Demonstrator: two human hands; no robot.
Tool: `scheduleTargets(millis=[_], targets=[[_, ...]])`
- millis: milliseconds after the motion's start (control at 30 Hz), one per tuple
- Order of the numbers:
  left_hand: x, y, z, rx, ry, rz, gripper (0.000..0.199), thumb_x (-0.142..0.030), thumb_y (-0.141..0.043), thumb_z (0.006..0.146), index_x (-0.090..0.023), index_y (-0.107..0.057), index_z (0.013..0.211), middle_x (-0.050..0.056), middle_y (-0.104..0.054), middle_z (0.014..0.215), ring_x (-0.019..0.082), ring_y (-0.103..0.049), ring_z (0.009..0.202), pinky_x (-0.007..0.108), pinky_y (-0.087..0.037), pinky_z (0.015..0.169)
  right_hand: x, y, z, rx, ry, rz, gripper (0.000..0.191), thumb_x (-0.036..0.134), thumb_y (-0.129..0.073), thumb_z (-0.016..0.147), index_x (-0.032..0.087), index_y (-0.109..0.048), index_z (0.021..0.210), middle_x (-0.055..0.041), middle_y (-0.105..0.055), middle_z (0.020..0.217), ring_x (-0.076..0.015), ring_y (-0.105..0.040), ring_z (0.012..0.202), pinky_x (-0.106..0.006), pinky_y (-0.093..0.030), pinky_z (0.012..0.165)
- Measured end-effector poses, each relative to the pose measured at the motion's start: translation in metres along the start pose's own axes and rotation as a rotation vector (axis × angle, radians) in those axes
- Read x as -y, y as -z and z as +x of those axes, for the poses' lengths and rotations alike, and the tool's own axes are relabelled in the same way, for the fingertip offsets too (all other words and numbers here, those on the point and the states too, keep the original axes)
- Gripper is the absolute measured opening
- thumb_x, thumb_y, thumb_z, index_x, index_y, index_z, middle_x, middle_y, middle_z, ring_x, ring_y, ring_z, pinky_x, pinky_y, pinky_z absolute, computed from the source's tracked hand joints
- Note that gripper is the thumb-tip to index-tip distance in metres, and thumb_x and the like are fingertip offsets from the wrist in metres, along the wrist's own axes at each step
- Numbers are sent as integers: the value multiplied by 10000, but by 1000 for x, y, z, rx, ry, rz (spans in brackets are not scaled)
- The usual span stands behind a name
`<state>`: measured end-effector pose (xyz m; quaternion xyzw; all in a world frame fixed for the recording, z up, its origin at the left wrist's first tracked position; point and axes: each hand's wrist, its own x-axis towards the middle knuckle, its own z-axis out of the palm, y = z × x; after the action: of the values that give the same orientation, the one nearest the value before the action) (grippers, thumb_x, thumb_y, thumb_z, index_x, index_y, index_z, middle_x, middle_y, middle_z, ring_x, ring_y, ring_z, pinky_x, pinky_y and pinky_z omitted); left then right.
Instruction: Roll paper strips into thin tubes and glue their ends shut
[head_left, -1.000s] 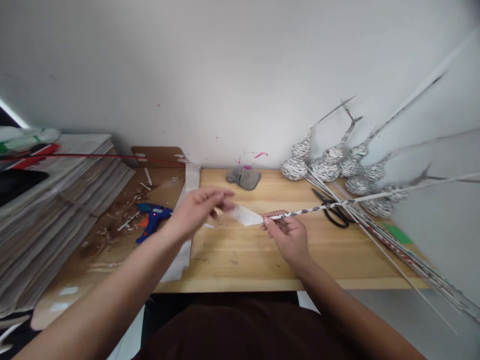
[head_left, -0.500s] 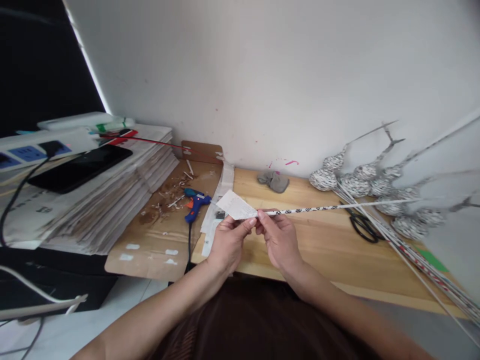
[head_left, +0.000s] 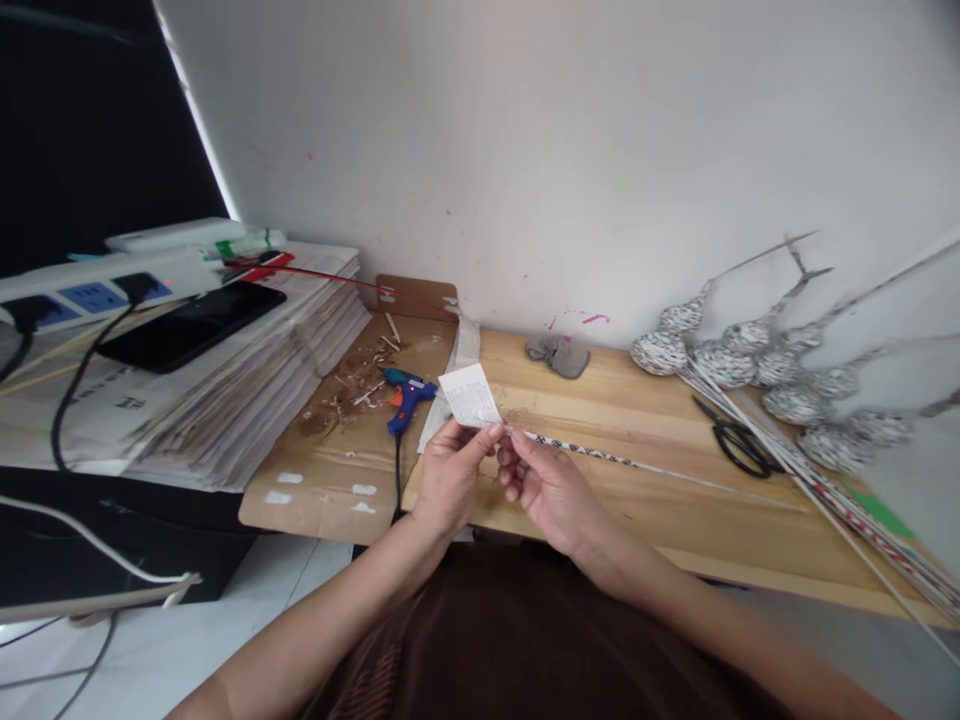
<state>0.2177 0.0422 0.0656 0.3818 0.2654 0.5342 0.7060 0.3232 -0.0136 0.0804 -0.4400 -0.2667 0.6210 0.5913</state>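
A thin rolled paper stick (head_left: 592, 452), white with black print, stretches to the right above the wooden table. Its left end widens into a flat, unrolled flap of printed paper (head_left: 472, 396). My left hand (head_left: 452, 475) pinches the roll just below that flap, thumb on top. Close beside it, my right hand (head_left: 551, 488) has its thumb and forefinger closed on the stick, the other fingers curled under. The hands nearly meet, and the fingers partly cover the paper between them.
A blue glue gun (head_left: 409, 398) lies on stained cardboard (head_left: 322, 500) at left. Beyond it stands a paper stack (head_left: 300, 400) with a phone (head_left: 196, 322) and power strip (head_left: 97, 292). Rightward are black scissors (head_left: 739, 445), paper sticks (head_left: 832, 505), woven gourd shapes (head_left: 660, 352) and a grey cloth (head_left: 559, 355).
The stick's far end has swung down toward the table, and the flap now points more upward. My right hand's fingers have curled more under the stick. The view has shifted slightly.
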Motion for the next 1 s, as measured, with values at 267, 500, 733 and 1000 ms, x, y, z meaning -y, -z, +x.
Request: scheduleTargets(millis=[267, 500, 733, 1000], targets=[[-18, 14, 7, -195, -23, -81, 213, -258, -785, 691, -173, -637, 818, -12, -676, 821, 68, -627, 679, 151, -486, 575, 36, 32, -26, 13, 808, -1120, 79, 290, -657, 819, 242, -698, 866, -51, -693, 874, -209, -617, 839, -377, -474, 805], [-29, 16, 1, -164, -19, -119, 176, -239, -766, 726, -163, -617, 782, -12, -662, 796, 111, -684, 824, 150, -552, 683, 36, 76, -22, -100, 785, -1455, 185, 318, -600, 868, 227, -651, 1022, -68, -695, 914, -224, -638, 834, -371, -486, 758], [-36, 15, 0, -152, 20, -179, 176, -212, -759, 737, -150, -615, 818, 30, -700, 857, 157, -706, 870, 176, -575, 740, 25, 65, -40, 58, 464, -1286, 213, 345, -470, 938, 234, -651, 957, -37, -671, 833, -174, -610, 736, -308, -447, 682], [-38, 22, -3, -169, 57, -261, 147, -158, -740, 749, -122, -604, 792, 46, -697, 804, 142, -709, 786, 144, -569, 645, 39, 50, -51, 235, -16, -1021, 367, 482, -408, 949, 191, -627, 901, 19, -501, 650, -99, -449, 576, -237, -364, 579]])
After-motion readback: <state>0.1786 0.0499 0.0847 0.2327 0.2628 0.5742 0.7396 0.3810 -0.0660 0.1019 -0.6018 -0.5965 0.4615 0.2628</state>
